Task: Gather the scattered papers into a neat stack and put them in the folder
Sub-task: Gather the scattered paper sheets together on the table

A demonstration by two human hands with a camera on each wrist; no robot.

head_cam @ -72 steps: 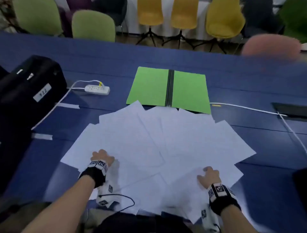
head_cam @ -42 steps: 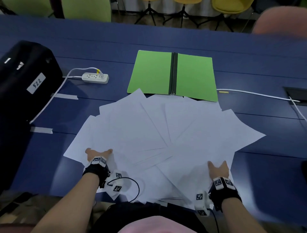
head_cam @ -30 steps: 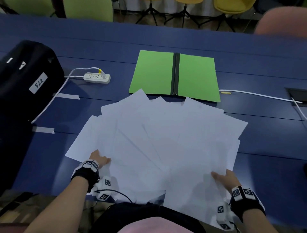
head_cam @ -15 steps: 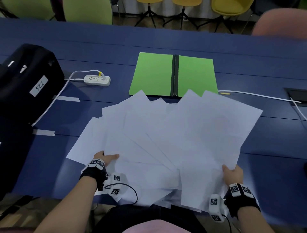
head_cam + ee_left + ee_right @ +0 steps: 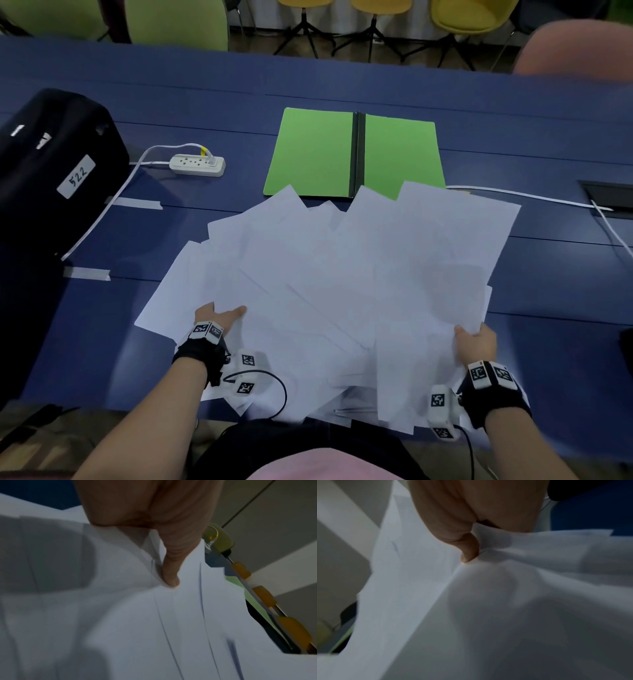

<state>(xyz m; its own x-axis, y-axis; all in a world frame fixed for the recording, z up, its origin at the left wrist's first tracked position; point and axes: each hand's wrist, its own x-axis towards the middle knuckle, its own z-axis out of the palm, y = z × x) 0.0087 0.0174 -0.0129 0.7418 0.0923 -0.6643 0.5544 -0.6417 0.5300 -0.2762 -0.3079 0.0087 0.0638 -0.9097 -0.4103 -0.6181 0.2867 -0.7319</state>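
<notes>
Several white papers (image 5: 342,281) lie fanned and overlapping on the blue table (image 5: 445,92). The green folder (image 5: 315,154) lies open behind them, and the far paper corners cover its near edge. My left hand (image 5: 219,313) grips the fan's near-left part: the thumb (image 5: 168,568) presses on top of the sheets (image 5: 154,628), and the fingers are hidden beneath. At the near-right edge my right hand (image 5: 474,341) pinches the right-hand sheets, thumb (image 5: 467,547) on top of the paper (image 5: 505,601), and holds them raised off the table.
A black bag (image 5: 51,164) labelled 522 sits at the left. Beside it is a white power strip (image 5: 198,165) with its cord. A white cable (image 5: 531,197) runs to a floor-box hatch (image 5: 609,198) at the right. Grey tape strips (image 5: 87,273) are stuck on the table. Chairs stand beyond the far edge.
My right hand took hold of the right-hand sheets, lifted them and swung them inward over the middle, so the fan is narrower. My left hand stayed at the near-left edge.
</notes>
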